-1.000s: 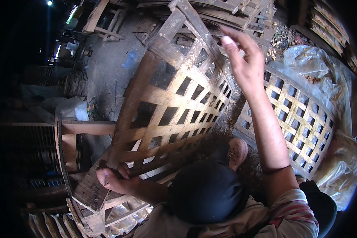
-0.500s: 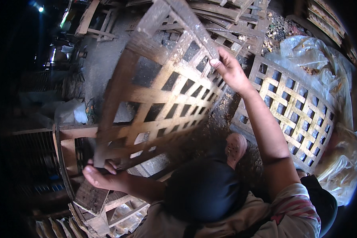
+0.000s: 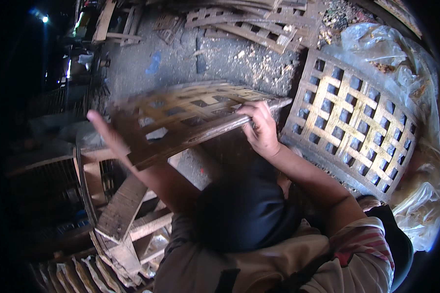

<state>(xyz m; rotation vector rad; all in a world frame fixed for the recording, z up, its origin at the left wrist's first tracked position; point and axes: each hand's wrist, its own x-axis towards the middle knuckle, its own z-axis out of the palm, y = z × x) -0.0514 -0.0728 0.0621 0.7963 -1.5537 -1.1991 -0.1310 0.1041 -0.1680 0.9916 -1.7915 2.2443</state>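
A woven bamboo-slat tray with a wooden frame is held up in front of me, tilted so its near edge shows almost edge-on. My right hand grips that near edge close to its right end, fingers curled over the frame. At the tray's left corner is my left hand, blurred, one digit sticking out past the edge. The tray hides its other fingers, but the hand bears against the frame. A second woven tray lies flat to the right of my right hand.
Crumpled clear plastic sheeting lies along the right side. Slatted wooden frames are piled at the far side, by pale crumbs on the floor. A wooden stand is at lower left, near a row of upright slats.
The held tray has swung from steeply upright to nearly level. My right hand has come down and nearer, while my left hand has risen. More floor shows beyond the tray.
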